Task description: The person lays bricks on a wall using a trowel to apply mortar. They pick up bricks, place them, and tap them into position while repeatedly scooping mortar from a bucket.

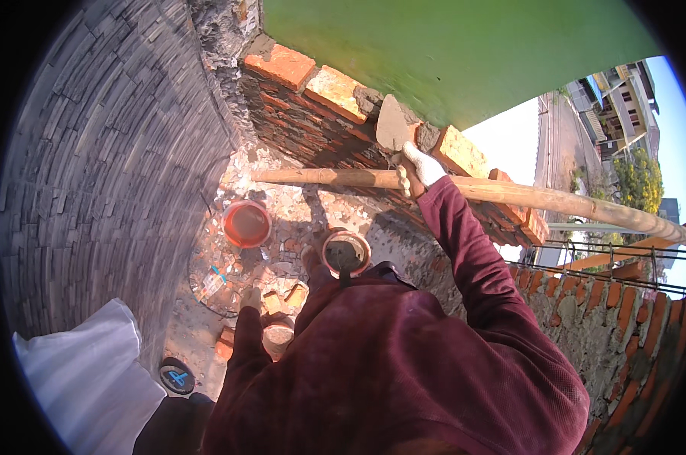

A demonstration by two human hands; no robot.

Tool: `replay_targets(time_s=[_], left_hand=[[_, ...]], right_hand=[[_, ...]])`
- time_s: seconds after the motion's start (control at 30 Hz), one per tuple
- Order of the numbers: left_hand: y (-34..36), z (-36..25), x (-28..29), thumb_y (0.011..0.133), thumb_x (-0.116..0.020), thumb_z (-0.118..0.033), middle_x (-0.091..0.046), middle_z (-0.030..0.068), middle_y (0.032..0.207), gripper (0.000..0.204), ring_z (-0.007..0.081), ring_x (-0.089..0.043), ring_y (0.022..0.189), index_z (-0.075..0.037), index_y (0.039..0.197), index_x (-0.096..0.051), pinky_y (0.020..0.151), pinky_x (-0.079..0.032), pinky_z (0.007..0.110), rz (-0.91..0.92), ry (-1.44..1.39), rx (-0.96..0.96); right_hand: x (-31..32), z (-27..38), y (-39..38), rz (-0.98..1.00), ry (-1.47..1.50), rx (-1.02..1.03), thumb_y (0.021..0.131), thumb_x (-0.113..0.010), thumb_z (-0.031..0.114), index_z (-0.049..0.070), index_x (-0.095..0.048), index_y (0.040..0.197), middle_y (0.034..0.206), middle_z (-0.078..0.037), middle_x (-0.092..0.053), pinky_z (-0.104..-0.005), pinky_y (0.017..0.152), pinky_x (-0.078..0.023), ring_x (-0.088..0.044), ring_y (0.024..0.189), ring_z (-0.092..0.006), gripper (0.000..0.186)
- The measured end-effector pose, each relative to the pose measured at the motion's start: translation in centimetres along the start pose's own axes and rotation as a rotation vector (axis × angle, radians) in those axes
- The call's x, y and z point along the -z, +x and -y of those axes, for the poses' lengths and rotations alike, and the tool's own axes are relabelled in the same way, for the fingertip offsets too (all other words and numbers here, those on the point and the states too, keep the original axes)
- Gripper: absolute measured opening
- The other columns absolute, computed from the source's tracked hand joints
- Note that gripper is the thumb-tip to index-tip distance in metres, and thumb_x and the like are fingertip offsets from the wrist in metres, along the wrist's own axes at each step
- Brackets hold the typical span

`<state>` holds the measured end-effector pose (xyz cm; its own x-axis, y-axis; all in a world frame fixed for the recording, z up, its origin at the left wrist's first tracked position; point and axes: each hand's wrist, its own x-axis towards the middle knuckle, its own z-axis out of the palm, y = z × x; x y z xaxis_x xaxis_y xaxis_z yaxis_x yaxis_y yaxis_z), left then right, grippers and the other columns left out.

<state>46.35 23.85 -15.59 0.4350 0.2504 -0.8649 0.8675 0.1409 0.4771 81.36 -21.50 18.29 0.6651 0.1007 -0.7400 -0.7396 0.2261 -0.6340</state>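
My right hand (421,168), in a whitish work glove, reaches forward over a wooden pole and grips a trowel. The trowel's pointed grey blade (392,123), coated with mortar, lies over the top of a low brick wall (313,125). Orange bricks (335,92) line the wall's top, with grey mortar (428,136) in gaps between them. My left hand does not show. Below, close to my body, a bucket (346,252) holds grey mortar and a dark tool handle. Farther left stands a reddish bucket (247,224).
The wooden pole (578,201) crosses in front of me at wall height. Broken bricks (282,299) and rubble cover the floor. A grey stone-clad wall (115,167) rises at left, with white cloth (93,371) below. Rebar (623,262) tops another brick wall (623,326) at right.
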Motion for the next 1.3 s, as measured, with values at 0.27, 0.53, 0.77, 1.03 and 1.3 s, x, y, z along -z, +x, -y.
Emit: replay_targets(time_s=[0.27,0.53,0.77,1.03,1.3], left_hand=[[-1.9,-2.3,0.1,0.092,-0.063,-0.033,-0.061,0.0031,0.08,0.035,0.0121,-0.057,0.073,0.001,0.099,-0.068,0.067,-0.047,0.03,0.079,-0.002,-0.086],[-6.9,-9.0,2.6,0.096,-0.062,-0.033,-0.057,-0.0023,0.081,0.027,0.0087,-0.052,0.07,-0.007,0.096,-0.067,0.064,-0.044,0.027,-0.017,0.05,-0.145],[-8.2,-8.6,3.7,0.098,-0.063,-0.027,-0.064,0.0008,0.091,0.022,0.0089,-0.056,0.078,-0.007,0.105,-0.067,0.067,-0.048,0.028,0.062,0.198,-0.185],[-1.7,-1.3,9.0,0.097,-0.058,-0.028,-0.055,-0.0005,0.079,0.022,0.0094,-0.049,0.067,-0.007,0.099,-0.063,0.06,-0.041,0.028,0.226,0.171,-0.167],[-9.1,-10.6,2.1,0.096,-0.055,-0.032,-0.062,0.0057,0.089,0.032,0.0133,-0.057,0.081,-0.003,0.102,-0.067,0.073,-0.048,0.031,0.023,0.502,-0.199]], right_hand=[[-4.5,-4.4,5.9,0.43,0.48,0.129,0.102,-0.046,0.042,0.008,-0.058,0.102,0.071,-0.003,-0.056,-0.038,0.049,-0.045,-0.052,0.053,-0.0198,0.036],[-5.5,-4.5,9.9,0.265,0.652,0.207,0.102,-0.048,0.047,0.01,-0.059,0.101,0.069,0.0,-0.055,-0.0339,0.043,-0.043,-0.051,0.051,-0.0171,0.039],[-3.2,-6.4,13.7,0.343,0.735,0.175,0.1,-0.052,0.05,0.01,-0.059,0.106,0.073,-0.003,-0.058,-0.04,0.047,-0.048,-0.057,0.055,-0.0218,0.041],[-4.6,-8.2,14.5,0.535,0.88,0.148,0.101,-0.05,0.049,0.011,-0.06,0.108,0.075,-0.002,-0.06,-0.0397,0.044,-0.047,-0.058,0.055,-0.0216,0.04],[-2.6,-8.0,10.2,0.43,0.816,0.169,0.102,-0.049,0.047,0.011,-0.06,0.106,0.074,-0.003,-0.059,-0.0404,0.044,-0.045,-0.056,0.054,-0.0222,0.038]])
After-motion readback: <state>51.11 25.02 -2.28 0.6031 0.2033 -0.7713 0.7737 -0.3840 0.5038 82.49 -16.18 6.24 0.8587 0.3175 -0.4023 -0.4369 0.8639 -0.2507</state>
